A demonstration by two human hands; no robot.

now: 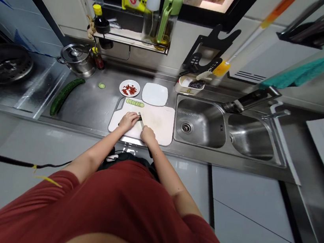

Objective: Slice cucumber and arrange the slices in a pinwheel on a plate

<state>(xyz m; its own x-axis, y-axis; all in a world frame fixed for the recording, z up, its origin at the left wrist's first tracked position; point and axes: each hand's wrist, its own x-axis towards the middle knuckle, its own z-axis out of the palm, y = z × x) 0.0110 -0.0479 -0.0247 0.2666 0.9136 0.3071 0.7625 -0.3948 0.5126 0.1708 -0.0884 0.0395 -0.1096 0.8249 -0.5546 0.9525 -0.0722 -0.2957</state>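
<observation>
On the white cutting board [161, 129], my left hand [128, 121] is closed over a cucumber, mostly covered by the fingers; a bit of dark green shows at the fingertips. My right hand [148, 135] grips a knife [141, 119], its blade pointing away from me and close to the left fingertips. A row of cucumber slices [135, 103] lies along the board's far left edge. Behind the board stand a white plate with chopped red pieces [129, 89] and a bare white square plate [155, 94].
A whole cucumber [65, 96] and a cucumber end piece [101, 85] lie on the counter to the left. Behind them is a lidded steel pot [78, 60]. The double sink [198, 140] adjoins the board's right side. A bottle shelf [130, 42] hangs above.
</observation>
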